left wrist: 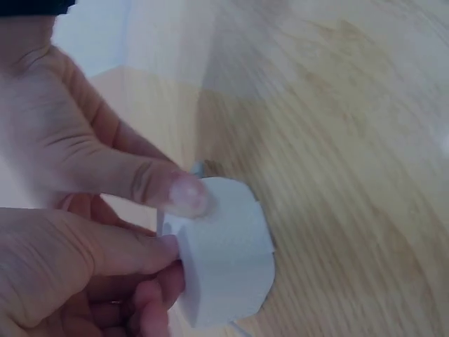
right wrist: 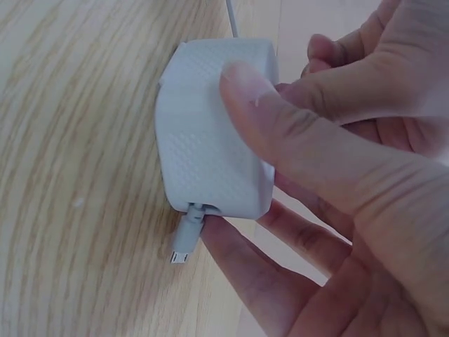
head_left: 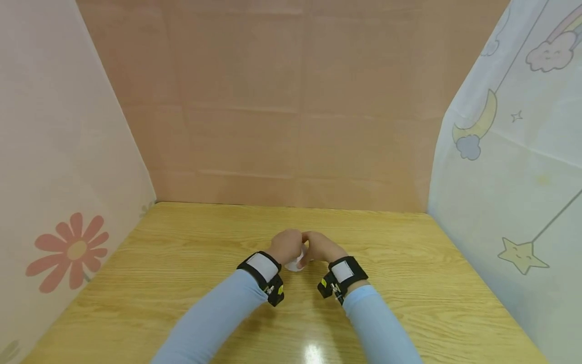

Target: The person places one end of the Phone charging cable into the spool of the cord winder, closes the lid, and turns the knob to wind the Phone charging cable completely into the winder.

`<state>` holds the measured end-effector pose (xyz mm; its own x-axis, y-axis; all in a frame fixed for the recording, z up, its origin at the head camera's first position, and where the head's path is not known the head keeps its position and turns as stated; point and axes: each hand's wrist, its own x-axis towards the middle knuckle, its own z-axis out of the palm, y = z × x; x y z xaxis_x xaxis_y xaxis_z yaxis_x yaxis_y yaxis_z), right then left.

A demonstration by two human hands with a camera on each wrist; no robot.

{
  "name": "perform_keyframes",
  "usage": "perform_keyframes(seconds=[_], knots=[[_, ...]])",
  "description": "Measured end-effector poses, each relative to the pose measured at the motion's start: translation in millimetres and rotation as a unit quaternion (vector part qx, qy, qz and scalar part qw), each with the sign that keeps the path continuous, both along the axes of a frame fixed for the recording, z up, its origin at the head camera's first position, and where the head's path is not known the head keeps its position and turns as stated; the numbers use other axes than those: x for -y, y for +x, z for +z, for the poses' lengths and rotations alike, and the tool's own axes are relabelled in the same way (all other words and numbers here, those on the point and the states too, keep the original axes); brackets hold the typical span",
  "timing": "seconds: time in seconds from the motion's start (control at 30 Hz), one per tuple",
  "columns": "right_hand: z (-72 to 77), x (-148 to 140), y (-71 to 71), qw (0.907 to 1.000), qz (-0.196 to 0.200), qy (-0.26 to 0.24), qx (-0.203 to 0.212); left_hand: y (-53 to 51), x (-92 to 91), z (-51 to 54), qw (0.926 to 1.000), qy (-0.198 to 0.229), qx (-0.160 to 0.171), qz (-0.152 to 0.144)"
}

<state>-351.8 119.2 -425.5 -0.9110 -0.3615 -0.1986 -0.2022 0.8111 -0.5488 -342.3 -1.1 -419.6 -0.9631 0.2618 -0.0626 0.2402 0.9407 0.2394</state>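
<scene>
A white, rounded cable winder point(right wrist: 214, 133) is held just above the wooden table. A micro-USB plug point(right wrist: 186, 239) sticks out of a notch at one end, and a thin cable point(right wrist: 232, 17) leaves the other. My right hand point(head_left: 324, 247) grips the case, its thumb across the ridged rim and a finger beneath, beside the plug. My left hand point(head_left: 285, 246) has curled fingers, with thumb and forefinger pinching at the case's flat side point(left wrist: 186, 281); what exactly lies between those fingertips is hidden. In the head view the hands cover most of the winder.
The light wooden table point(head_left: 204, 237) reaches back to a brown paper-like backdrop point(head_left: 295, 101). White printed cloths hang on the left point(head_left: 68, 151) and right point(head_left: 514, 192). Each wrist wears a black strap with a small camera.
</scene>
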Motion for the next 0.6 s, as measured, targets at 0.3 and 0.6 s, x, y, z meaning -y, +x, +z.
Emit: perform_keyframes(seconds=[0.3, 0.6], knots=[[0.1, -0.9, 0.5, 1.0000, -0.004, -0.007, 0.004, -7.3, 8.5, -1.8, 0.9856, -0.087, -0.047, -0.137], [1.5, -1.3, 0.2, 0.9998, 0.003, -0.010, 0.014, -21.1, 27.5, -17.2, 0.8931, -0.172, -0.227, -0.348]])
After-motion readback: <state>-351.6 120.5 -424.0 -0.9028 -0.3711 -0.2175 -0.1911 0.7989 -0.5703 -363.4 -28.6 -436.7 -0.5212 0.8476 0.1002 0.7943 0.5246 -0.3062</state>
